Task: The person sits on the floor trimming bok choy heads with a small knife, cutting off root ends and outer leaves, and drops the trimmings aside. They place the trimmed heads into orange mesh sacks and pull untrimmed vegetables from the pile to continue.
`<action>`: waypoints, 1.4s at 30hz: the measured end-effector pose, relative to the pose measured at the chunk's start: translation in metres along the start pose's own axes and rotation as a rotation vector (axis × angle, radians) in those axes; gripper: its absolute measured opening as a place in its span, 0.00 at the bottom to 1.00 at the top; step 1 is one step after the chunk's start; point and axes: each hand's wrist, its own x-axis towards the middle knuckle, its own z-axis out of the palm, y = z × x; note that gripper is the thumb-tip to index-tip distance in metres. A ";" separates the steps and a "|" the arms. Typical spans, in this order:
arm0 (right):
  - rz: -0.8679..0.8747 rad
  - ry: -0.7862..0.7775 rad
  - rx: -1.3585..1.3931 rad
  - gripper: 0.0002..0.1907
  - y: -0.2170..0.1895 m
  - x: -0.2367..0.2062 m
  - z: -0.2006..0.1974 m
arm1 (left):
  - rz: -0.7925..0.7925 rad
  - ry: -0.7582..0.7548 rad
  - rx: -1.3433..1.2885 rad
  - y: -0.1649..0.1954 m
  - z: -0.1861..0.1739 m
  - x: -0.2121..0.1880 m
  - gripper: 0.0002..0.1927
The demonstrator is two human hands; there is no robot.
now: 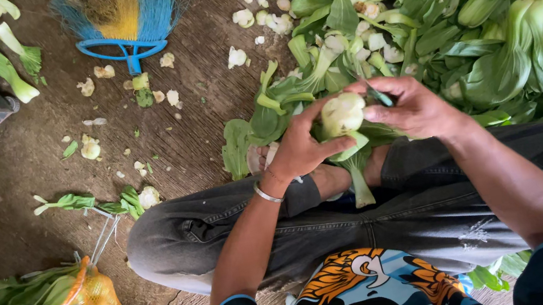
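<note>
- Crossed legs in grey jeans [370, 213] fill the lower view.
- Left hand [300, 148] clasps the bok choy head [343, 115] from the side, fingers curled round it.
- Right hand [411, 107] pinches its cut base, thumb and fingers closed on it.
- Bok choy pile [481, 0] lies just beyond; broom [120, 16] well apart.

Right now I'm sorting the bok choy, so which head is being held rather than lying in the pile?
The bok choy head gripped between the left hand and right hand, pale cut base up; the pile lies untouched.
</note>
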 end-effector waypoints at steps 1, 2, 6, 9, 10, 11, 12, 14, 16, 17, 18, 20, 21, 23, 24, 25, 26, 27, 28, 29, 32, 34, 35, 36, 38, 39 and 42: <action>-0.043 0.034 -0.025 0.24 0.005 0.000 0.007 | -0.019 0.089 0.136 0.001 0.001 0.000 0.38; -0.088 0.067 -0.050 0.24 0.010 0.001 0.014 | -0.037 0.180 0.273 0.002 0.002 0.000 0.36; -0.127 0.253 -0.169 0.24 0.024 -0.002 0.043 | 0.169 0.500 0.850 0.007 0.002 -0.003 0.37; -0.083 0.270 -0.177 0.29 0.026 -0.001 0.054 | 0.142 0.473 0.925 0.012 0.000 -0.006 0.39; -0.045 0.315 -0.192 0.29 0.025 0.000 0.055 | 0.151 0.453 0.860 0.013 -0.001 -0.006 0.39; -0.008 0.360 -0.208 0.29 0.022 0.002 0.054 | 0.163 0.433 0.793 0.014 -0.001 -0.004 0.40; -0.103 0.320 -0.294 0.27 0.018 0.004 0.053 | 0.156 0.399 0.767 0.015 -0.002 -0.004 0.41; -0.295 0.228 -0.464 0.24 0.006 0.008 0.046 | 0.143 0.334 0.715 0.016 -0.005 -0.001 0.43; -0.300 0.192 -0.631 0.23 -0.008 0.009 0.038 | 0.159 0.302 0.712 0.016 -0.007 0.000 0.43; -0.303 0.174 -0.712 0.23 -0.015 0.009 0.033 | 0.167 0.286 0.712 0.017 -0.009 0.001 0.44; -0.360 0.141 -0.766 0.23 -0.022 0.009 0.029 | 0.160 0.234 0.705 0.017 -0.012 0.001 0.42; -0.473 0.080 -0.873 0.23 -0.032 0.008 0.020 | 0.150 0.126 0.689 0.017 -0.017 0.003 0.40; -0.456 0.054 -0.871 0.22 -0.035 0.008 0.017 | 0.152 0.110 0.670 0.018 -0.018 0.003 0.39; -0.422 0.001 -0.867 0.20 -0.040 0.009 0.010 | 0.156 0.079 0.630 0.019 -0.022 0.002 0.37; -0.404 -0.028 -0.884 0.19 -0.041 0.010 0.007 | 0.145 0.084 0.611 0.020 -0.025 0.001 0.37; -0.387 -0.059 -0.900 0.18 -0.043 0.012 0.003 | 0.134 0.091 0.592 0.020 -0.028 0.001 0.37; -0.371 -0.092 -0.916 0.18 -0.046 0.013 -0.002 | 0.123 0.100 0.574 0.021 -0.033 0.001 0.37; -0.352 -0.123 -0.926 0.16 -0.050 0.015 -0.006 | 0.107 0.088 0.517 0.022 -0.037 0.000 0.36; -0.332 -0.154 -0.938 0.14 -0.055 0.015 -0.011 | 0.093 0.076 0.459 0.022 -0.041 -0.001 0.35; -0.313 -0.184 -0.950 0.12 -0.061 0.016 -0.017 | 0.080 0.065 0.401 0.022 -0.046 -0.001 0.35; -0.597 -0.167 -0.901 0.15 -0.080 0.010 -0.028 | 0.047 0.027 0.264 0.020 -0.057 -0.003 0.32; -0.485 0.126 -1.199 0.18 -0.087 0.001 -0.025 | 0.035 0.045 0.094 0.016 -0.055 -0.004 0.32; -0.420 0.282 -1.338 0.22 -0.088 -0.004 -0.021 | 0.028 0.050 0.007 0.014 -0.051 -0.004 0.32; -0.369 0.253 -1.285 0.21 -0.086 -0.008 -0.014 | 0.053 0.037 -0.032 0.011 -0.046 -0.004 0.32; -0.276 0.190 -1.174 0.21 -0.081 -0.013 0.000 | 0.104 0.016 -0.107 0.004 -0.037 -0.004 0.32; -0.300 0.154 -1.216 0.21 -0.078 -0.015 0.008 | 0.076 0.028 -0.070 0.001 -0.033 -0.006 0.32; -0.376 0.082 -1.334 0.21 -0.071 -0.013 0.028 | 0.062 0.056 0.020 -0.009 -0.026 -0.008 0.32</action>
